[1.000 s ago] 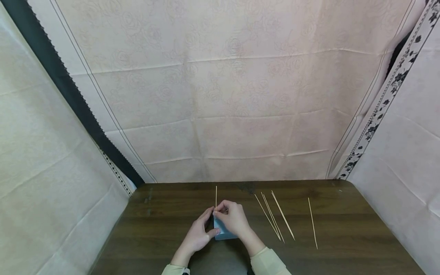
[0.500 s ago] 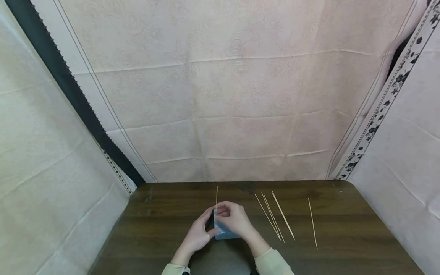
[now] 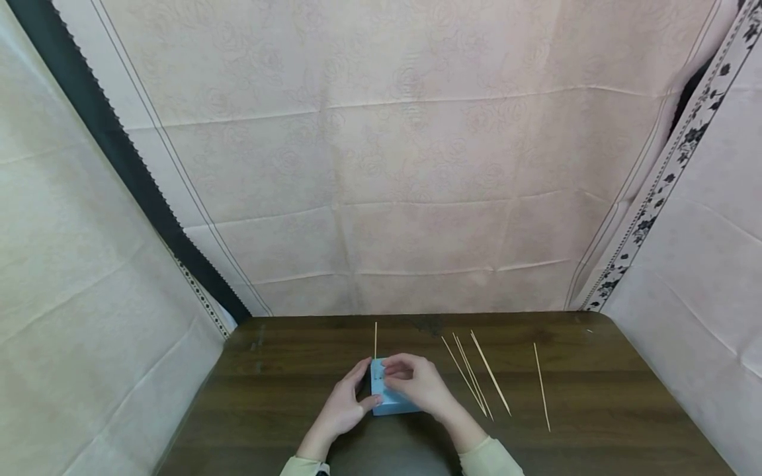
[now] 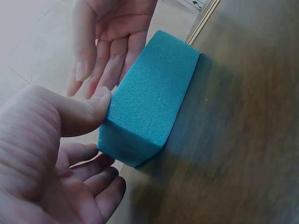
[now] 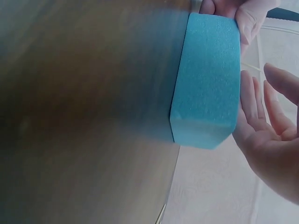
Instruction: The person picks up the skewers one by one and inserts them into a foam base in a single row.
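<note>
A light blue foam block [image 3: 393, 405] lies on the table, with small dark marks on its top. My left hand [image 3: 345, 403] grips its left side, the thumb at the near part and the fingers at the far corner. From that far left corner a thin wooden stick [image 3: 376, 340] stands upright; its lower end is hidden. Over the block's top is my right hand [image 3: 419, 387], its fingers loosely bent and nothing seen between them. In the right wrist view, the right hand [image 5: 268, 140] is beside the top of the block [image 5: 205, 74], fingers apart.
Several thin wooden sticks [image 3: 491, 373] lie on the brown wooden table [image 3: 286, 396] right of the block. A single stick [image 3: 542, 387] lies farther right. Pale cloth [image 3: 417, 198] hangs behind the table and on both sides.
My right hand has let go of the upright stick and moved right and slightly toward me, uncovering the block's marked top. The left hand and the stick have hardly moved.
</note>
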A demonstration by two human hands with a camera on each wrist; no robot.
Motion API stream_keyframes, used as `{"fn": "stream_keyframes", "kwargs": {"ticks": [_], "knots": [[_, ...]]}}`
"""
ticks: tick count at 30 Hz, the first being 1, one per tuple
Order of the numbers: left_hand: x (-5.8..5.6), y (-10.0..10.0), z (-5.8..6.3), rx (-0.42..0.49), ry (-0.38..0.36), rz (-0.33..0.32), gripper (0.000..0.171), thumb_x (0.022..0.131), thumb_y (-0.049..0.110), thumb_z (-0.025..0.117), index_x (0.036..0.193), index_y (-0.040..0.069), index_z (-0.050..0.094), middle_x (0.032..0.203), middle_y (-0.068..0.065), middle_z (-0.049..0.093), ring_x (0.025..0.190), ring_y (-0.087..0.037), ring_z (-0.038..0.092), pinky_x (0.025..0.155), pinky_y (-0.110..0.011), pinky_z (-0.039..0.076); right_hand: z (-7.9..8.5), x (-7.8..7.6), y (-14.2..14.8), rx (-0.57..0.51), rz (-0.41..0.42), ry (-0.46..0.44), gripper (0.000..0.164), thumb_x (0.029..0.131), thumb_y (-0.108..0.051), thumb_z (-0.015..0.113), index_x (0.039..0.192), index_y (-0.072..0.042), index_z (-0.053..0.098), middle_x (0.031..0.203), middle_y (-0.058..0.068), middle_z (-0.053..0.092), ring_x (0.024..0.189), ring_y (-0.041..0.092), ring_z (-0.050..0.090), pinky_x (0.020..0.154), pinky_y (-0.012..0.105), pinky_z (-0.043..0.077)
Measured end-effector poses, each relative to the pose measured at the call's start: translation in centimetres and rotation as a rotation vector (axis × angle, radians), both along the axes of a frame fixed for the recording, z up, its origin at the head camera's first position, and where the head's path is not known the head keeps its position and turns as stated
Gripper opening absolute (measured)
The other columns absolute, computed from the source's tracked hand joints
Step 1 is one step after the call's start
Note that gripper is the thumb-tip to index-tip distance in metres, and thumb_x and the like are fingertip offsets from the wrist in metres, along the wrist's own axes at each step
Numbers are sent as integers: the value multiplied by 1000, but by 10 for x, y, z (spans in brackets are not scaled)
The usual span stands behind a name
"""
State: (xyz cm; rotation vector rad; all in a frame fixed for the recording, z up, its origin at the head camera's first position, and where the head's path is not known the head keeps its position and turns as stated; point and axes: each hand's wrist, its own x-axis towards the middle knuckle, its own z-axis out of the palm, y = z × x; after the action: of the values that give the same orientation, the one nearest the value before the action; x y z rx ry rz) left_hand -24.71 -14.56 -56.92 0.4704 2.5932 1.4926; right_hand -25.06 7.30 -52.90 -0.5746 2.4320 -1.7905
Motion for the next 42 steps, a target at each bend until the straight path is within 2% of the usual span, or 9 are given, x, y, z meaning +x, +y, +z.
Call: {"fn": "stream_keyframes", "kwargs": {"ticks": [6,13,18,24,34,38,42], "knots": [[1,1,0,-4,1,5,81,98,22,80,164,-1,37,169,-29,32,154,-47,35,121,-61,36,-1,5,10,-35,4,-24,29,98,-8,77,126,0,74,116,15,77,106,30,75,90,37,63],[0,0,-1,3,-3,6,82,98,23,80,164,-1,38,169,-28,32,154,-47,35,121,-61,37,1,8,18,-25,-22,-20,29,97,-7,78,125,0,74,114,14,78,104,29,76,89,38,63],[-2,-1,-3,8,-1,3,81,99,23,80,164,0,38,169,-27,33,155,-45,34,122,-59,36,5,10,23,-17,-7,-27,29,97,-8,79,125,0,74,115,14,78,106,27,75,88,30,62],[0,1,0,10,-15,15,82,98,23,80,164,1,38,169,-27,32,155,-45,34,122,-59,35,9,10,36,9,-13,-25,30,98,-10,78,126,0,74,117,16,77,105,24,75,89,25,59],[0,2,1,3,-21,26,81,98,21,80,165,2,38,170,-25,33,155,-44,34,122,-59,35,17,14,67,2,-26,-41,30,97,-8,79,125,1,74,119,19,76,106,26,74,89,24,59],[0,2,0,5,-22,22,81,98,20,79,165,2,37,170,-24,32,155,-44,34,122,-59,35,17,16,87,14,-43,-48,28,97,-10,80,124,-3,75,119,16,76,107,26,74,88,25,60],[0,2,-1,6,-31,17,81,99,20,79,166,2,37,171,-23,32,156,-42,34,122,-58,35,14,20,111,7,-61,-57,31,98,-11,79,126,-2,73,122,18,75,107,23,74,88,26,60]]}}
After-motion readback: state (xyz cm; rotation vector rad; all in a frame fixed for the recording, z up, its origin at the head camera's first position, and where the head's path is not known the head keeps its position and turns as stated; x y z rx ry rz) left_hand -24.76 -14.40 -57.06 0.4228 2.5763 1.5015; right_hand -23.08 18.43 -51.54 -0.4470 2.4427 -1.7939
